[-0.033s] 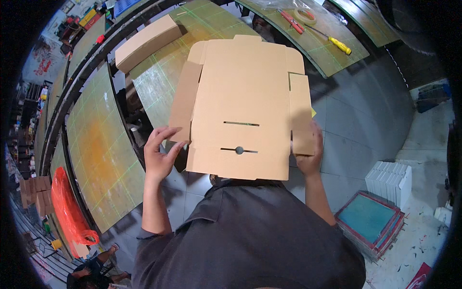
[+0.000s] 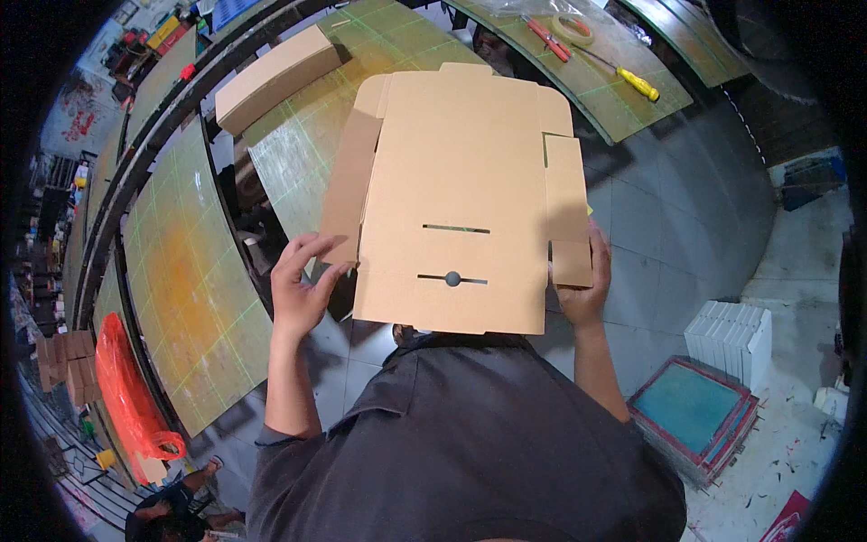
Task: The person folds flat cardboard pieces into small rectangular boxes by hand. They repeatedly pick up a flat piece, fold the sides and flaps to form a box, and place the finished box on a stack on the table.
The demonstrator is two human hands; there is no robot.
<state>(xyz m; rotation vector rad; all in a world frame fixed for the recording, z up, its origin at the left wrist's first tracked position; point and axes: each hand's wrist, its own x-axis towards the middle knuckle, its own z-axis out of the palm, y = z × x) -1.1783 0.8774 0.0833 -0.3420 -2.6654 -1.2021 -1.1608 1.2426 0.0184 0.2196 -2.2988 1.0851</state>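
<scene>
A flat brown cardboard box blank (image 2: 461, 172) with creased side flaps is held up in front of my chest. Two slots run across its lower half, the nearer one with a round hole in its middle. At the blank's lower left, my left hand (image 2: 302, 285) pinches the corner of the folded-up side flap between thumb and fingers. My right hand (image 2: 587, 289) grips the small lower right flap, its fingers curled round the outer edge and partly hidden behind the cardboard.
A closed long brown carton (image 2: 275, 79) lies on a gridded work board beyond the blank. A yellow-handled screwdriver (image 2: 638, 84), a red tool (image 2: 546, 38) and a tape roll (image 2: 574, 31) rest at far right. A red plastic bag (image 2: 126, 388) is left; framed screens (image 2: 691, 406) are stacked right.
The cardboard blank has shifted very slightly to the right. Both hands keep their hold and have barely moved.
</scene>
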